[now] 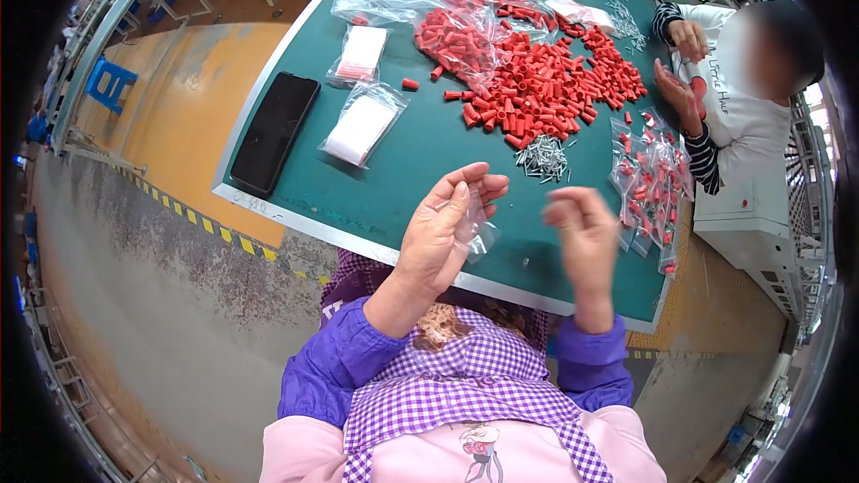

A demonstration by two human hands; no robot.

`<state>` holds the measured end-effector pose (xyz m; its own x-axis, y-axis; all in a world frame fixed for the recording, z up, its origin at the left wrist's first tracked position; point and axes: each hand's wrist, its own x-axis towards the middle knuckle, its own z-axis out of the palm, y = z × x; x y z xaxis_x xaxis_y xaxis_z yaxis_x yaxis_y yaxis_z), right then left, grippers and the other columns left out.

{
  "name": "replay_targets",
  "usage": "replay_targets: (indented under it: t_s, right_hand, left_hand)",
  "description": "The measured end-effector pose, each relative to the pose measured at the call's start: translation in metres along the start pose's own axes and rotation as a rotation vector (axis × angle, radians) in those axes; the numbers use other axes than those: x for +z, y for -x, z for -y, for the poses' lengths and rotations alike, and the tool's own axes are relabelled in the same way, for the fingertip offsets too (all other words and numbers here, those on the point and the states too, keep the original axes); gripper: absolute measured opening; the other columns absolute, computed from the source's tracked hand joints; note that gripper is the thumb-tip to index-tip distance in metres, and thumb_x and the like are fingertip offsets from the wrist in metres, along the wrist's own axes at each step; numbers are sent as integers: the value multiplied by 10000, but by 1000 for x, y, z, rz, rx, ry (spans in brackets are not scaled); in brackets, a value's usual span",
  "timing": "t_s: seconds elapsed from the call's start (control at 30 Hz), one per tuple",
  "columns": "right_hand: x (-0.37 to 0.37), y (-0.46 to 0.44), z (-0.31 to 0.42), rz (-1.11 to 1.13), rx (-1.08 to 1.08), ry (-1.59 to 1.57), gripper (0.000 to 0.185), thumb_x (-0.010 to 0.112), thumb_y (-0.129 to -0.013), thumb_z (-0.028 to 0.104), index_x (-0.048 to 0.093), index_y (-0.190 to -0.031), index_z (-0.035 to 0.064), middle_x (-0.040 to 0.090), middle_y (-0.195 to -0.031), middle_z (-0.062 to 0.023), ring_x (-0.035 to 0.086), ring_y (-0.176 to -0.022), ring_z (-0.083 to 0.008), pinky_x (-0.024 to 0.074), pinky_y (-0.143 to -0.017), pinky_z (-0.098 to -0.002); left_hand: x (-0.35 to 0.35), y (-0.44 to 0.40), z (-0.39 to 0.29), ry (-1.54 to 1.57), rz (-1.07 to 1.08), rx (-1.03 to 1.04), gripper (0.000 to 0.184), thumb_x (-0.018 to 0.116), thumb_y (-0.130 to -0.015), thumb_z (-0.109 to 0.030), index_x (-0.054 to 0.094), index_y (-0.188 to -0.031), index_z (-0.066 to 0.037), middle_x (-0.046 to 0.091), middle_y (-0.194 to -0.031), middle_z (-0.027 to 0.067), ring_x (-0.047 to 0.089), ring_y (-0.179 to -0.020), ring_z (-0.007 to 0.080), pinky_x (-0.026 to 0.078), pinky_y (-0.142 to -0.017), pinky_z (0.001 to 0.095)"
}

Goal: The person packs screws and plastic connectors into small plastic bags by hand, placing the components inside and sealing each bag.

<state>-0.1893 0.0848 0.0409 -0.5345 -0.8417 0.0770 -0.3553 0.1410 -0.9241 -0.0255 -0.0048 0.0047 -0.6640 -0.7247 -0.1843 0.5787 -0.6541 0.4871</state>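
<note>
A small clear plastic bag (480, 238) is held in my left hand (431, 237), thumb pressed over it and palm turned up above the table's near edge. Apart from it, to the right, my right hand (586, 237) hovers over the green table. Its fingers look curled but are smeared by motion, and I cannot see whether anything is in them. Just beyond my hands lies a small heap of metal screws (542, 159). Behind that spreads a large pile of red plastic caps (528, 80), some still inside a big clear bag (456, 40).
Filled small bags (646, 183) with red pieces lie at the right edge. Two stacks of empty bags (361, 128) and a black phone (275, 132) are on the left. Another person (729, 80) works at the far right beside more metal screws (626, 25).
</note>
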Motion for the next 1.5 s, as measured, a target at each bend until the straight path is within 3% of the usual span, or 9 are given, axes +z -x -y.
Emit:
replay_targets:
  t_s: [0.07, 0.2, 0.5, 0.73, 0.9, 1.0, 1.1, 1.23, 1.5]
  right_hand:
    - [38, 8, 4, 194, 118, -167, 172, 689, -838, 91, 618, -968, 3, 641, -845, -30, 586, -752, -74, 479, -651, -224]
    - [69, 4, -3, 243, 180, -346, 162, 687, -833, 70, 619, -955, -13, 653, -794, -26, 589, -716, -66, 479, -634, -215]
    - [66, 3, -7, 13, 96, -415, 143, 622, -918, 134, 626, -888, -6, 613, -730, 13, 536, -656, -36, 429, -588, -184]
    - [70, 3, -5, 140, 162, -376, 110, 669, -875, 108, 644, -862, 2, 610, -722, 25, 514, -656, -23, 406, -557, -182]
    - [69, 0, -12, -92, 0, -261, 64, 632, -895, 71, 654, -881, 12, 597, -708, 31, 486, -606, -11, 384, -530, -176]
    - [62, 2, -8, -71, 109, -431, 82, 624, -908, 94, 634, -886, 16, 584, -691, 27, 486, -591, -20, 387, -523, -177]
    - [63, 10, -2, -48, 128, -462, 93, 618, -916, 109, 619, -894, 19, 580, -693, 21, 491, -585, -31, 387, -517, -177]
    - [67, 19, -1, 44, 138, -515, 86, 630, -906, 97, 630, -908, 11, 591, -718, 11, 506, -615, -39, 398, -547, -181]
    - [46, 12, -9, 208, 77, -308, 102, 643, -888, 88, 661, -902, -11, 610, -762, 9, 528, -684, -48, 430, -597, -206]
  left_hand:
    - [3, 2, 2, -36, -16, 40, 346, 463, -991, -219, 463, -1276, -22, 564, -1224, 151, 515, -1158, 228, 410, -995, 365]
    - [3, 5, -1, 31, 30, 38, 363, 447, -997, -230, 452, -1295, -24, 541, -1262, 159, 495, -1184, 232, 399, -1017, 381]
    - [-3, 6, -5, 195, -119, -53, 466, 346, -1015, -346, 427, -1326, -9, 496, -1322, 159, 477, -1219, 257, 396, -1033, 380]
    - [1, 5, 0, 138, -50, -52, 463, 348, -1015, -341, 406, -1340, -16, 481, -1336, 169, 473, -1228, 256, 403, -1037, 386]
    - [1, 7, 1, 186, -80, -86, 455, 349, -1014, -338, 414, -1328, -16, 490, -1331, 175, 501, -1205, 256, 431, -1013, 395]
    - [-5, 8, -6, 124, -214, -143, 471, 400, -996, -369, 438, -1306, -16, 541, -1260, 149, 586, -1037, 209, 514, -842, 326]
    - [-8, 11, -9, 42, -175, -119, 468, 571, -932, -355, 515, -1248, -14, 597, -992, 42, 497, -663, 68, 379, -522, 202]
    - [-5, 12, -2, -246, -173, -40, 232, 673, -878, -154, 661, -1048, 3, 623, -766, -14, 468, -561, 37, 360, -488, 173]
    - [-4, 12, -3, -333, -198, -66, 169, 667, -882, -138, 691, -983, -5, 606, -730, -23, 438, -547, 19, 331, -474, 158]
